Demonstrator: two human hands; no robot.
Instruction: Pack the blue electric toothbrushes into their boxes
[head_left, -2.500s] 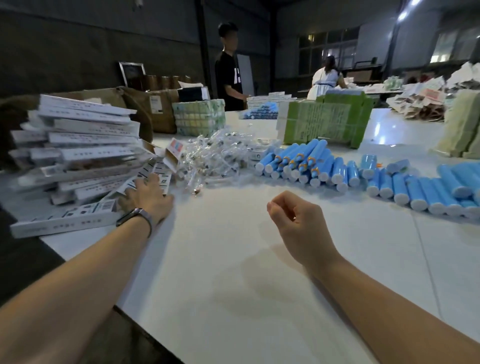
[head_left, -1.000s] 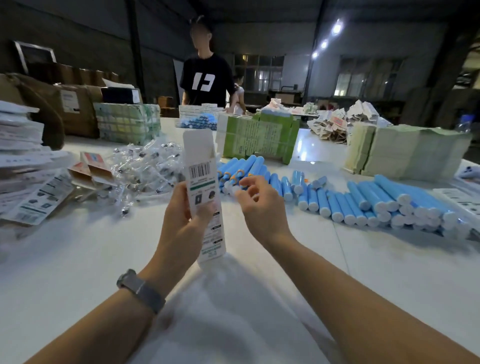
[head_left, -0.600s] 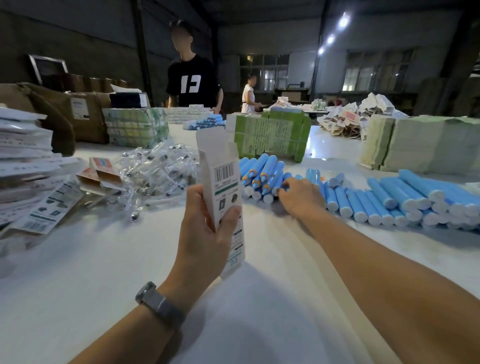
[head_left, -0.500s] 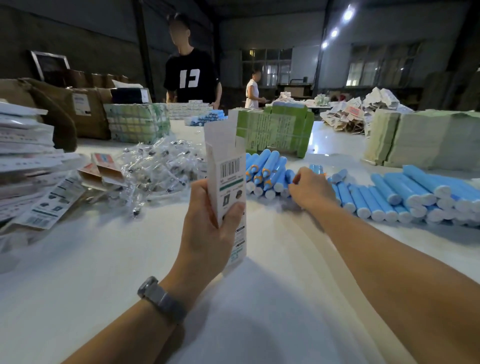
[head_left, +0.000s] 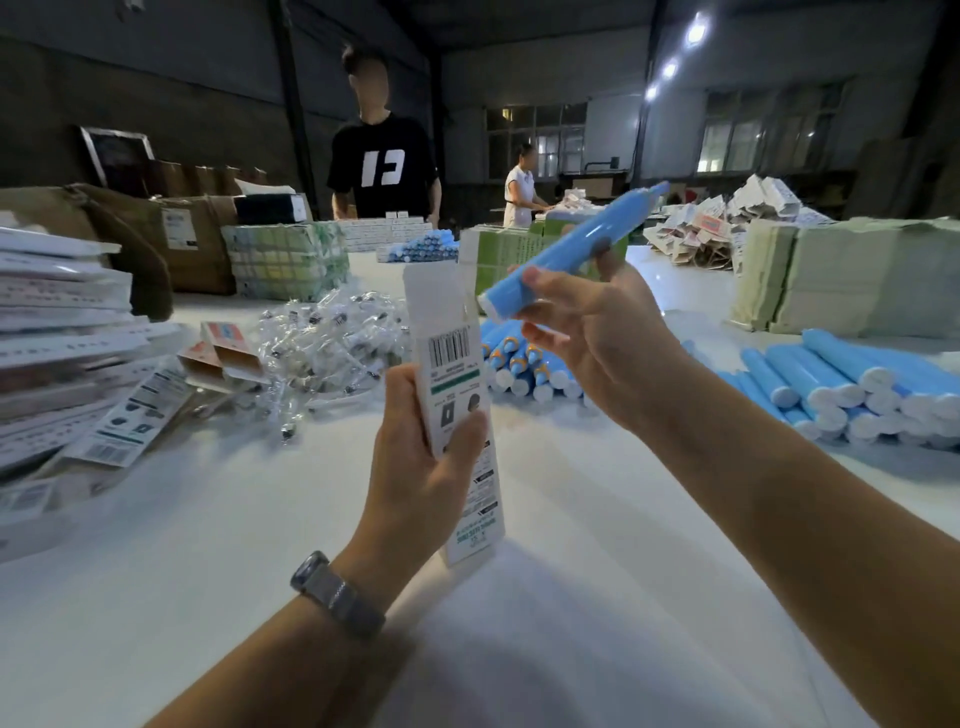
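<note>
Left hand (head_left: 423, 462) clamped round upright white box (head_left: 457, 395), top flap open. Right hand (head_left: 587, 338) pinching blue toothbrush (head_left: 566, 252), held tilted above box mouth, white end lowest. Risks: end snagging flap, thin carton buckling under squeeze, slick handle slipping.

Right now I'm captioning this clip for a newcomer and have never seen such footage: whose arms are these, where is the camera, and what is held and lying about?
There is no machine. A person wears a wide-angle camera on the head, looking down at their own bare hands. The left hand grips an upright white box with its top flap open. The right hand holds a blue toothbrush tilted above it, not yet inside. On the white table lie more blue toothbrushes, clear plastic packets and flat boxes stacked at left.
</note>
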